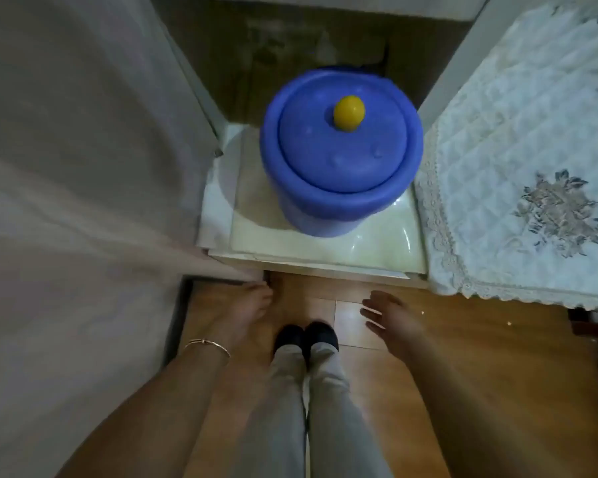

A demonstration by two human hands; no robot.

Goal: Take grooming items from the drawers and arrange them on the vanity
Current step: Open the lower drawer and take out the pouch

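**Position.** The reference item is the blue bin (339,201), which stands with its lid (342,146) on and a yellow knob (348,113) at the centre. It stands on the glossy top of a low cabinet (377,246). No grooming items are in view. They are presumably inside the cabinet below the bin, but no drawer front can be made out from this angle. Right of the bin is a bench (439,91) under a quilted, lace-edged cloth (515,167). This is probably the vanity.

**Hands.** The left hand (246,315), with a bracelet (206,345) at the wrist, reaches toward the cabinet front, below and left of the bin. Its fingers are extended and grip nothing. Blur hides whether they touch the edge. The right hand (394,322) hovers over the wooden floor (497,357), below and right of the bin, with fingers spread and empty.

**Handling.**
- Expect grooming items to be small, light and rigid.
- Smooth plastic or glass cases can slip, so pinch each one across its middle.
- Pull the drawer from its front edge or handle, evenly, so the bin above is not jolted.
- The cloth is soft and may shift, so set items down upright rather than sliding them.
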